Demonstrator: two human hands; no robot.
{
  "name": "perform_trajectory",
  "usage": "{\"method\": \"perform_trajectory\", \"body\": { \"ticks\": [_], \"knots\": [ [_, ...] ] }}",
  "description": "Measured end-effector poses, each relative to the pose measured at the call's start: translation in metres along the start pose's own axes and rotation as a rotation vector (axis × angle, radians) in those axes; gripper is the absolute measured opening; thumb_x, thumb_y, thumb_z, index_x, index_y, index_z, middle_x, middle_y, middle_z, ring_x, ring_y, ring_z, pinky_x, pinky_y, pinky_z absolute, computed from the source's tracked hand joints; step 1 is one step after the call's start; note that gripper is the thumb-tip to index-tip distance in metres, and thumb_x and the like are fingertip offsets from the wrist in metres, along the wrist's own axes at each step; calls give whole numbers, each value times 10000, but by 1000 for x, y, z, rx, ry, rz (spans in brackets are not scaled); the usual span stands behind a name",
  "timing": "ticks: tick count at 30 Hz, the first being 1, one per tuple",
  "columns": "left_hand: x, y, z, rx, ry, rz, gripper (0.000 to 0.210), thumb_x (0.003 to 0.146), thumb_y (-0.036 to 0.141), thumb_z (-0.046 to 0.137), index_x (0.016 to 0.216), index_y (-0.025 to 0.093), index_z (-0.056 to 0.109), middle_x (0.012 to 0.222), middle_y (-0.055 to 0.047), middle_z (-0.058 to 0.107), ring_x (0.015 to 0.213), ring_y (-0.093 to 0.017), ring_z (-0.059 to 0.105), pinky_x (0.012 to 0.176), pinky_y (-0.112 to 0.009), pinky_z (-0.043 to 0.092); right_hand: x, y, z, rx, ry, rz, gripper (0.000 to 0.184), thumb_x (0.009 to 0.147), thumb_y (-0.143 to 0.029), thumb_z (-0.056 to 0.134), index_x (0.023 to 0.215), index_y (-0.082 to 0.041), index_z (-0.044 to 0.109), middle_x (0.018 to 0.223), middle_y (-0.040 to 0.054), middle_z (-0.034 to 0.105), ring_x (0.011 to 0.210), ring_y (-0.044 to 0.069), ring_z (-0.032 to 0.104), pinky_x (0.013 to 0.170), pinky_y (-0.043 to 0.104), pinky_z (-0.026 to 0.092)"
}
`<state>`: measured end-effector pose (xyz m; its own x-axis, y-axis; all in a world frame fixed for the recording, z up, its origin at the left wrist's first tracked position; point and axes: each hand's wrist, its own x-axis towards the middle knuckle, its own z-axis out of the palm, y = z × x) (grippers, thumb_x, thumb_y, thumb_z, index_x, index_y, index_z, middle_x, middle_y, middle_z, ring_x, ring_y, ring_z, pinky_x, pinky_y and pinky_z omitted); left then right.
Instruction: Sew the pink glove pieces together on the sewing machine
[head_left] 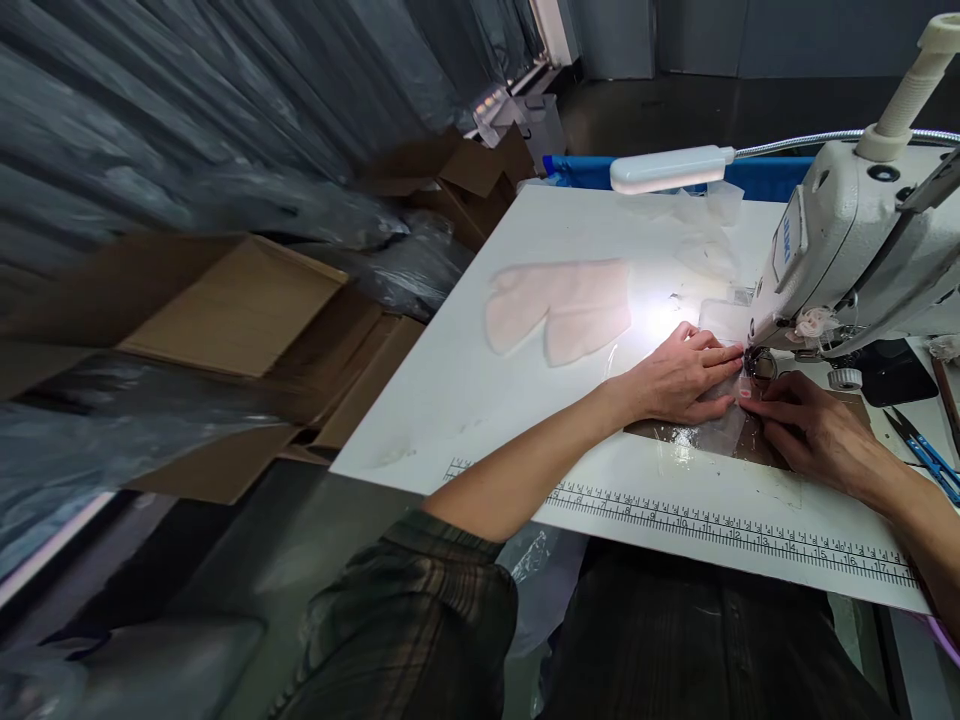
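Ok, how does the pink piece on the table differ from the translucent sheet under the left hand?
The pink piece is pale pink, while the translucent sheet looks clear to whitish. The pink piece lies apart from both hands; the translucent sheet is partly under the left hand, beside the sewing machine's head. The pink piece's notched outline shows whole, but the translucent sheet's is partly hidden. Both look thin.

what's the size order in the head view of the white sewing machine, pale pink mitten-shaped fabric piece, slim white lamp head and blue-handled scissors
1. White sewing machine, though cut off by the right edge
2. Pale pink fabric piece
3. Slim white lamp head
4. Blue-handled scissors, at the right edge
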<state>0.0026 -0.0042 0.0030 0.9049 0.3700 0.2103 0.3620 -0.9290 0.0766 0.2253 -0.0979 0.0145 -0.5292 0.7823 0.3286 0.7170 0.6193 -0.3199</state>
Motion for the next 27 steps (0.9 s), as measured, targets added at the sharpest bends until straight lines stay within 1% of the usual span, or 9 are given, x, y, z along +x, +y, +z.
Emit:
{"method": "perform_trajectory", "body": {
  "ticks": [4, 12, 15, 20, 23, 27],
  "knots": [
    [0, 1, -1, 10, -5, -4, 483, 985, 413, 415, 1349, 168, 616, 1426, -132, 602, 1078, -295, 580, 874, -452, 396, 0, 0, -1, -25, -32, 38, 336, 933, -197, 478, 1080, -234, 777, 973, 95, 701, 785, 181, 688, 695, 314, 603],
    [2, 6, -5, 5, -14, -38, 494, 1005, 412, 363, 1341, 151, 613, 1436, -121, 595, 1076, -276, 573, 871, -435, 383, 0, 0, -1, -40, -31, 41, 338, 927, -192, 481, 1079, -229, 780, 988, 101, 709, 802, 190, 695, 675, 309, 607],
    [2, 6, -3, -5, -14, -40, 482, 996, 409, 392, 1336, 155, 620, 1437, -129, 591, 1070, -278, 568, 873, -439, 389, 0, 2, -1, -38, -7, 43, 343, 921, -194, 483, 1087, -215, 782, 972, 100, 710, 766, 175, 693, 656, 293, 603],
    [1, 7, 0, 15, 16, -39, 446, 988, 401, 424, 1309, 170, 630, 1428, -129, 589, 1071, -280, 563, 897, -449, 388, -1, 7, 0, 12, -12, 71, 324, 909, -218, 502, 1058, -249, 788, 946, 76, 695, 712, 153, 679, 630, 286, 593],
    [1, 8, 0, 49, 49, -34, 457, 995, 411, 413, 1276, 131, 638, 1357, -151, 610, 1087, -282, 556, 920, -438, 386, -2, 8, -1, 41, -12, 78, 326, 913, -215, 498, 1060, -252, 786, 941, 69, 689, 724, 151, 684, 659, 298, 603],
    [1, 9, -1, 51, 50, -4, 457, 1001, 409, 411, 1215, 84, 651, 1232, -166, 633, 1003, -252, 570, 915, -397, 403, -2, 8, -2, 48, -14, 95, 339, 926, -227, 492, 1104, -278, 776, 980, 66, 687, 781, 160, 692, 696, 315, 611]
  ]
}}
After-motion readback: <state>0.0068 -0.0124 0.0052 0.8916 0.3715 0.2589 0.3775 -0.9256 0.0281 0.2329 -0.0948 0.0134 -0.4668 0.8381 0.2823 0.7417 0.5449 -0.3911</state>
